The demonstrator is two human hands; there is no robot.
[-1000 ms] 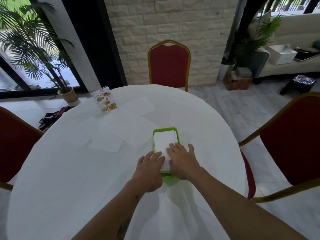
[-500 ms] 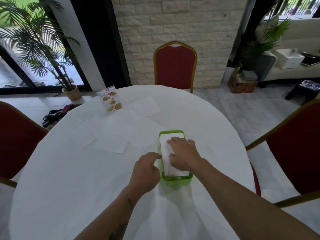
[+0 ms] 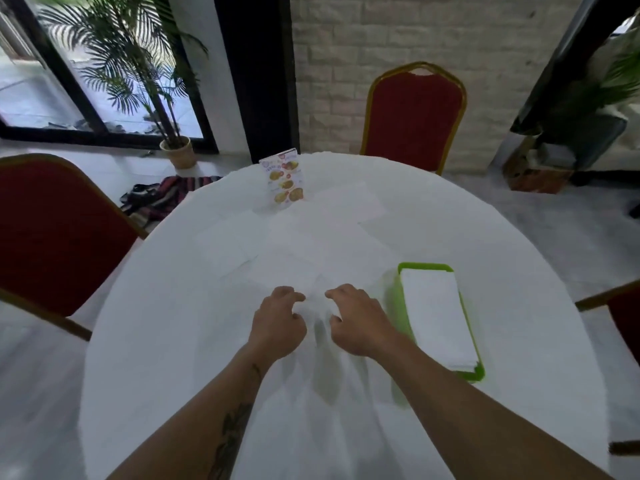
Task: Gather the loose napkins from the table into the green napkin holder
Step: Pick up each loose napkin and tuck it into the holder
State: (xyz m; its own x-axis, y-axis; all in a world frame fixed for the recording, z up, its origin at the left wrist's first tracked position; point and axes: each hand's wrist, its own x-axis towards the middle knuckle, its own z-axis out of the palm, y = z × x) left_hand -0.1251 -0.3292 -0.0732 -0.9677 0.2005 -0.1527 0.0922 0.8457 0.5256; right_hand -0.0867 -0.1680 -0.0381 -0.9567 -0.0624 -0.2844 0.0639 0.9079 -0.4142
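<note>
The green napkin holder (image 3: 395,306) lies flat on the right of the white round table (image 3: 166,348), with a stack of white napkins (image 3: 436,317) inside it. Several loose white napkins (image 3: 294,244) lie overlapping in the middle of the table. My left hand (image 3: 278,320) and my right hand (image 3: 356,320) sit side by side left of the holder. Their curled fingers pinch the near edge of the closest loose napkin (image 3: 316,301), which bunches up between them.
A standing menu card (image 3: 284,180) is at the far side of the table. Red chairs stand at the far side (image 3: 414,116), the left (image 3: 52,233) and the right (image 3: 623,313). A potted palm (image 3: 175,147) stands by the window.
Both hands have left the stack in the holder and moved left to the nearest loose napkin. The view has shifted, so the holder now sits to the right.
</note>
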